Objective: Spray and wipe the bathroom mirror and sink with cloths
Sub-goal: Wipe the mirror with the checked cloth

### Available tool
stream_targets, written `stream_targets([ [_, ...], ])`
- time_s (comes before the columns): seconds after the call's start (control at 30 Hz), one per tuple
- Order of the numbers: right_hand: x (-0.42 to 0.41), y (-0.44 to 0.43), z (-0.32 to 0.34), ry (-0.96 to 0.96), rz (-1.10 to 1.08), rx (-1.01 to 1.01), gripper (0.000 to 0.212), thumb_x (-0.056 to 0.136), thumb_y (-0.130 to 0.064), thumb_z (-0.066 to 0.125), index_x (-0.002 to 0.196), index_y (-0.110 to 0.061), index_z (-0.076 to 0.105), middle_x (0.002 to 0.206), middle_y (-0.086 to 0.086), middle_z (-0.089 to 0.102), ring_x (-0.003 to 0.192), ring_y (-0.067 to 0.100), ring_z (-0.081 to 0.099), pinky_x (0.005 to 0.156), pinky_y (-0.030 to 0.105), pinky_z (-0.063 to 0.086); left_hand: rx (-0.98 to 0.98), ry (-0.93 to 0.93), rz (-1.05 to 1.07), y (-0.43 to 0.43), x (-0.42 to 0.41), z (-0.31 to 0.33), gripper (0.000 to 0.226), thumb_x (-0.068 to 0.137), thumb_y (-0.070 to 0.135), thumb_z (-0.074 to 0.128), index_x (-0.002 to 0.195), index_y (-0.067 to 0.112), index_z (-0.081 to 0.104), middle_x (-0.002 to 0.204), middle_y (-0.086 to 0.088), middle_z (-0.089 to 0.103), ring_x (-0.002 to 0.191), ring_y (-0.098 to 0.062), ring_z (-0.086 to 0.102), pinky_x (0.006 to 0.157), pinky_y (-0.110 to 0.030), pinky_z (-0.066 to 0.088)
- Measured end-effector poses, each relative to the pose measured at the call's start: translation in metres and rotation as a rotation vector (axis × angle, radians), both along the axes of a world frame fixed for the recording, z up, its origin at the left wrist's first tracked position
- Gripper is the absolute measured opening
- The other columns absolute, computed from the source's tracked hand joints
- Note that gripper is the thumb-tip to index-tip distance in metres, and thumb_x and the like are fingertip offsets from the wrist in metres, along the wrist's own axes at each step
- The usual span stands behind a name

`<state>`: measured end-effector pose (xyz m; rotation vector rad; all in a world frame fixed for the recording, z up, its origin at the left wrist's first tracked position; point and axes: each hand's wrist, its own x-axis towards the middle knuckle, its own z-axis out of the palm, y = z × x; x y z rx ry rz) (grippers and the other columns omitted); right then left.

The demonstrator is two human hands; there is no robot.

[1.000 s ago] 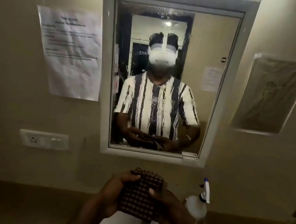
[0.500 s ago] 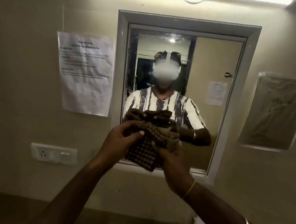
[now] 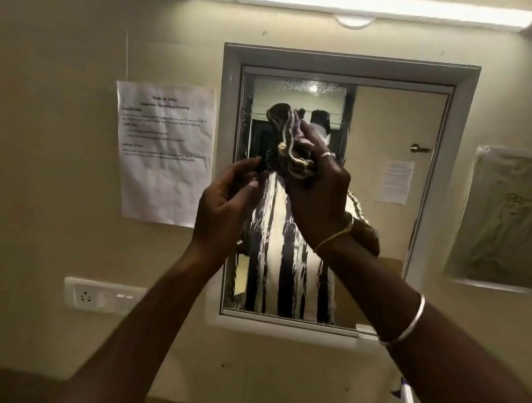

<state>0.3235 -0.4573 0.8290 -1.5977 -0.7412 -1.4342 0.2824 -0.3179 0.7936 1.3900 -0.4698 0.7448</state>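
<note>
Cloth (image 3: 291,143) is gripped by the right hand (image 3: 318,194) up at the mirror (image 3: 397,117) for wiping, the left hand (image 3: 223,209) held open and empty beside it.

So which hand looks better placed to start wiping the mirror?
Probably the right hand: it grips the bunched cloth, held high in front of the mirror. The left hand holds nothing, fingers loosely curved beside it.
</note>
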Motion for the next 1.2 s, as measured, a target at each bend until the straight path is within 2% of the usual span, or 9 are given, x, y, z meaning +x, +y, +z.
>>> stream_targets([
  [0.13,0.019,-0.008,0.044,-0.3,-0.26,-0.117,0.05,0.092,-0.007,0.07,0.139,0.005,0.057,0.125,0.024,0.07,0.101,0.027,0.074,0.084,0.032,0.063,0.015,-0.001,0.005,0.003,0.004,0.008,0.034,0.102,0.003,0.053,0.135,0.006,0.061,0.106,0.013,0.074,0.104,-0.001,0.07,0.085,-0.019,0.057],
  [0.2,0.027,-0.015,0.064,-0.406,-0.371,-0.141,0.049,0.094,-0.007,0.071,0.139,0.004,0.057,0.135,0.023,0.065,0.11,0.027,0.072,0.088,0.031,0.061,0.01,-0.005,0.002,0.004,0.005,0.013,0.033,0.102,0.002,0.052,0.133,0.006,0.062,0.107,0.012,0.073,0.101,0.001,0.07,0.082,-0.016,0.055],
  [0.27,0.035,-0.016,0.076,-0.49,-0.502,-0.192,0.048,0.094,-0.005,0.072,0.139,0.002,0.058,0.14,0.022,0.062,0.115,0.027,0.07,0.083,0.027,0.06,-0.002,-0.017,0.009,0.004,0.005,0.018,0.031,0.103,-0.001,0.05,0.127,0.011,0.064,0.1,0.016,0.074,0.094,0.007,0.07,0.077,-0.011,0.053],
  [0.33,0.049,-0.005,0.075,-0.545,-0.644,-0.336,0.045,0.098,-0.006,0.062,0.142,0.001,0.056,0.145,0.022,0.058,0.126,0.035,0.063,0.089,0.038,0.06,-0.035,-0.02,0.014,0.003,0.005,0.023,0.034,0.102,-0.004,0.047,0.121,0.019,0.064,0.092,0.019,0.076,0.088,0.008,0.07,0.073,-0.009,0.053],
  [0.43,0.068,0.017,0.055,-0.533,-0.757,-0.589,0.047,0.1,-0.017,0.053,0.144,0.001,0.053,0.149,0.025,0.051,0.141,0.043,0.047,0.116,0.057,0.037,-0.07,-0.007,0.014,0.001,0.008,0.027,0.037,0.101,-0.004,0.047,0.119,0.022,0.067,0.095,0.015,0.078,0.087,0.002,0.071,0.074,-0.013,0.054],
  [0.63,0.069,0.034,0.043,-0.325,-0.708,-0.645,0.074,0.096,-0.04,0.051,0.157,-0.001,0.034,0.165,0.02,0.03,0.155,0.039,0.024,0.128,0.055,0.015,-0.125,-0.024,0.056,0.007,0.013,0.026,0.039,0.099,-0.004,0.051,0.13,0.016,0.065,0.115,0.005,0.075,0.106,-0.005,0.071,0.082,-0.018,0.056],
  [0.73,0.068,0.037,0.046,-0.296,-0.714,-0.638,0.079,0.099,-0.048,0.049,0.159,-0.002,0.027,0.168,0.019,0.023,0.157,0.038,0.017,0.128,0.055,0.012,-0.153,-0.048,0.138,0.01,0.02,0.027,0.043,0.097,-0.003,0.054,0.136,0.013,0.063,0.12,0.003,0.074,0.112,-0.005,0.069,0.087,-0.016,0.055],
  [0.9,0.068,0.041,0.049,-0.3,-0.721,-0.612,0.079,0.1,-0.051,0.045,0.159,-0.002,0.027,0.167,0.019,0.024,0.157,0.038,0.018,0.128,0.054,0.009,-0.154,-0.076,0.212,0.01,0.024,0.021,0.045,0.099,-0.001,0.054,0.142,0.013,0.058,0.13,0.002,0.069,0.12,-0.004,0.065,0.098,-0.018,0.053],
  [1.2,0.073,0.039,0.055,-0.316,-0.806,-0.673,0.076,0.102,-0.051,0.04,0.161,-0.006,0.025,0.169,0.015,0.021,0.158,0.037,0.014,0.128,0.053,0.004,-0.145,-0.096,0.216,0.009,0.03,0.013,0.044,0.1,-0.003,0.051,0.136,0.018,0.062,0.126,0.01,0.07,0.119,0.0,0.065,0.098,-0.016,0.052],
])
